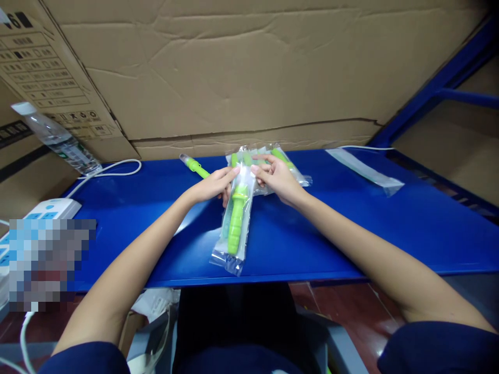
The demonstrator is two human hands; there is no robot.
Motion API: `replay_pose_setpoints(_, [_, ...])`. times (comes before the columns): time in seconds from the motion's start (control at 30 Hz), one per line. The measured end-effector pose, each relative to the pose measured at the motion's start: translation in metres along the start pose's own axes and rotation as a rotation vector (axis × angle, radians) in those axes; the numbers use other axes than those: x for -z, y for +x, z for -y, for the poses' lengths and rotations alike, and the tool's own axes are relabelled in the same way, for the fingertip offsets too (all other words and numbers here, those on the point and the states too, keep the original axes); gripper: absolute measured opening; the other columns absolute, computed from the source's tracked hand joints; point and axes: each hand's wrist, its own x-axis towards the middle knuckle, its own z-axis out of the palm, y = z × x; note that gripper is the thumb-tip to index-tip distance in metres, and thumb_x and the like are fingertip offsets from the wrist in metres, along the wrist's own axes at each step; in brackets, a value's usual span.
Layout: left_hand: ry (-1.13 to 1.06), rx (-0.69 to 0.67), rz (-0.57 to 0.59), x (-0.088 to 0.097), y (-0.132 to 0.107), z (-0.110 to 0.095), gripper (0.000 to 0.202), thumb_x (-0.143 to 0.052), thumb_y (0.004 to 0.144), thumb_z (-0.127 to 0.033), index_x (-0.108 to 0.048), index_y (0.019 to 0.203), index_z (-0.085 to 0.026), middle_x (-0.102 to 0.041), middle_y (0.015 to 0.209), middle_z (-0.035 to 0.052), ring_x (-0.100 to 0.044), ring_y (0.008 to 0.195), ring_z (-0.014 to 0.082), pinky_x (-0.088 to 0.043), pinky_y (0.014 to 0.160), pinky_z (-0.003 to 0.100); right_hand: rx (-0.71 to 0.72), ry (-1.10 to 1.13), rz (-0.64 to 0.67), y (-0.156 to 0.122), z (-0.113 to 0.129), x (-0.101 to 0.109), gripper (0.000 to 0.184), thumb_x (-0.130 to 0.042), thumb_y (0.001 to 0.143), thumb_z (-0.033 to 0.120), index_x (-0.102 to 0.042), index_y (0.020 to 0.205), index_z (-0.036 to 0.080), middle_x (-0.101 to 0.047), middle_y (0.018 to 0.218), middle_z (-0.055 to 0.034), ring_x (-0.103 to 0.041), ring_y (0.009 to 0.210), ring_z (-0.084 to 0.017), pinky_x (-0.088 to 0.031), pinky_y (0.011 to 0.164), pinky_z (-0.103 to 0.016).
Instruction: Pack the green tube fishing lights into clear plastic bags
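A green plastic tool in a clear plastic bag [235, 223] lies lengthwise on the blue table [331, 228], its lower end near the front edge. My left hand [215, 184] and my right hand [276, 177] both pinch the bag's upper end, fingers closed on the plastic. Just behind my hands lies a small pile of more bagged green tools [283, 158]. One unbagged green tool [194, 165] rests on the table to the left of my left hand.
An empty clear bag [364, 170] lies at the right back. A water bottle [58, 139] leans at the left, with a white cable [113, 171] and a power strip [50, 209] near it. Cardboard sheets [249, 78] stand behind the table.
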Motion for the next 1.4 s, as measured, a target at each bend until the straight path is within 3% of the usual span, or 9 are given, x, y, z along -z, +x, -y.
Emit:
replay_pose_setpoints(0.07, [-0.044, -0.037, -0.046, -0.004, 0.002, 0.002, 0.064, -0.049, 0.086, -0.080, -0.059, 0.095, -0.018, -0.058, 0.051, 0.0012, -0.051, 0.041, 0.0145, -0.033, 0.046, 0.027, 0.017, -0.028, 0.085, 0.000, -0.001, -0.001, 0.059, -0.085, 0.073, 0.051, -0.058, 0.115, 0.019, -0.054, 0.060, 0.0058, -0.046, 0.049, -0.009, -0.039, 0.047, -0.025])
replay_pose_setpoints(0.17, [-0.066, -0.134, -0.181, -0.005, 0.004, 0.003, 0.055, -0.063, 0.084, -0.071, -0.062, 0.078, -0.016, -0.054, 0.056, -0.0003, -0.048, 0.048, 0.0108, -0.036, 0.048, 0.025, 0.054, -0.096, 0.197, 0.001, -0.003, 0.001, 0.049, -0.078, 0.079, 0.054, -0.063, 0.108, 0.017, -0.054, 0.058, 0.0049, -0.046, 0.050, -0.009, -0.037, 0.046, -0.024])
replay_pose_setpoints(0.27, [-0.173, -0.141, -0.266, -0.005, 0.006, 0.004, 0.039, -0.072, 0.084, -0.052, -0.067, 0.081, -0.014, -0.059, 0.065, 0.0002, -0.050, 0.055, 0.0093, -0.041, 0.052, 0.022, 0.074, -0.131, 0.246, 0.003, -0.003, 0.003, 0.039, -0.074, 0.084, 0.051, -0.065, 0.102, 0.017, -0.056, 0.060, 0.0038, -0.049, 0.050, -0.009, -0.040, 0.047, -0.024])
replay_pose_setpoints(0.43, [-0.336, -0.085, -0.374, -0.004, 0.010, 0.009, 0.025, -0.078, 0.074, -0.028, -0.072, 0.091, -0.012, -0.069, 0.074, 0.0013, -0.057, 0.060, 0.0081, -0.047, 0.060, 0.020, 0.049, -0.127, 0.212, 0.002, -0.003, 0.000, 0.036, -0.073, 0.086, 0.046, -0.064, 0.104, 0.017, -0.063, 0.067, 0.0015, -0.054, 0.049, -0.009, -0.048, 0.049, -0.026])
replay_pose_setpoints(0.77, [-0.399, -0.065, -0.514, -0.011, 0.007, 0.001, 0.023, -0.081, 0.064, -0.025, -0.076, 0.082, -0.011, -0.077, 0.084, 0.0080, -0.066, 0.075, 0.0143, -0.054, 0.077, 0.028, 0.033, -0.044, 0.155, -0.002, -0.005, -0.001, 0.041, -0.084, 0.072, 0.042, -0.069, 0.101, 0.016, -0.068, 0.079, -0.0003, -0.055, 0.055, -0.008, -0.051, 0.056, -0.027])
replay_pose_setpoints(1.03, [-0.621, 0.084, -0.493, -0.015, 0.006, -0.007, 0.016, -0.073, 0.065, -0.014, -0.067, 0.080, -0.015, -0.063, 0.068, -0.0027, -0.059, 0.066, 0.0096, -0.052, 0.070, 0.025, -0.102, 0.113, 0.128, -0.005, 0.001, -0.006, 0.039, -0.082, 0.070, 0.029, -0.067, 0.103, 0.014, -0.066, 0.065, 0.0020, -0.055, 0.052, -0.008, -0.049, 0.054, -0.024])
replay_pose_setpoints(1.23, [-0.565, 0.065, -0.474, -0.020, 0.006, -0.008, 0.020, -0.075, 0.065, -0.015, -0.064, 0.081, -0.016, -0.065, 0.072, -0.0014, -0.061, 0.066, 0.0100, -0.049, 0.064, 0.023, -0.083, 0.067, 0.117, -0.007, 0.004, -0.009, 0.039, -0.083, 0.073, 0.041, -0.067, 0.097, 0.014, -0.063, 0.059, 0.0020, -0.056, 0.051, -0.010, -0.050, 0.051, -0.024])
replay_pose_setpoints(1.4, [-0.567, 0.058, -0.459, -0.019, 0.005, -0.007, 0.022, -0.076, 0.064, -0.013, -0.066, 0.083, -0.016, -0.066, 0.072, -0.0023, -0.062, 0.066, 0.0096, -0.051, 0.066, 0.023, -0.046, 0.016, 0.133, -0.008, 0.006, -0.007, 0.042, -0.088, 0.067, 0.041, -0.066, 0.094, 0.015, -0.062, 0.059, 0.0036, -0.054, 0.051, -0.009, -0.050, 0.052, -0.025])
